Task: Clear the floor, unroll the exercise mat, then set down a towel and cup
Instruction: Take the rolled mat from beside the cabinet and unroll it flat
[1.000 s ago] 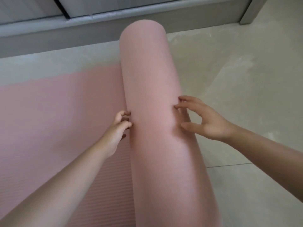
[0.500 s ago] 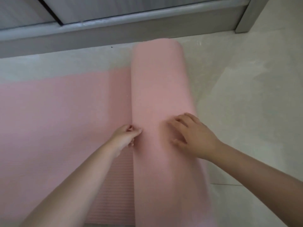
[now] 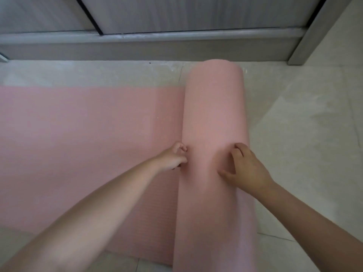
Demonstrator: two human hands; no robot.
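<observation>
A pink exercise mat lies partly unrolled on the floor. Its flat part (image 3: 88, 138) spreads to the left. Its rolled part (image 3: 214, 118) stands as a thick cylinder running away from me at centre right. My left hand (image 3: 172, 157) presses its curled fingers against the roll's left side, where roll meets flat mat. My right hand (image 3: 245, 169) rests with spread fingers on top of the roll's right side. Neither hand grips anything. No towel or cup is in view.
Pale tiled floor (image 3: 304, 134) stretches to the right of the roll and beyond the mat's far edge. A grey metal sliding-door track and frame (image 3: 149, 44) runs along the back, with a frame post (image 3: 314, 36) at the upper right.
The roll has travelled to the right, leaving more flat mat on the left. Both hands followed it, and my right hand shifted from the roll's side to its top.
</observation>
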